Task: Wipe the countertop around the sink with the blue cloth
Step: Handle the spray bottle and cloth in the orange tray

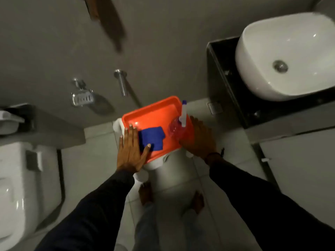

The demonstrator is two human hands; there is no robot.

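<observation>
The blue cloth (pixel 151 137) lies folded in an orange tray (pixel 154 113) that rests on a white stool (pixel 163 171) in front of me. My left hand (pixel 129 149) lies flat along the tray's left rim, fingers straight, thumb tip on the cloth's near corner. My right hand (pixel 199 140) lies against the tray's right side, fingers straight, partly hidden by the rim. A clear spray bottle (pixel 176 126) with a white nozzle lies in the tray's right part. The white basin sink (pixel 290 55) sits on a dark countertop (pixel 228 84) at the upper right.
A white toilet (pixel 18 187) stands at the left. On the grey wall ahead are a metal soap dish (pixel 82 98) and a metal spout (pixel 121 82). My bare feet stand on pale floor tiles below the stool.
</observation>
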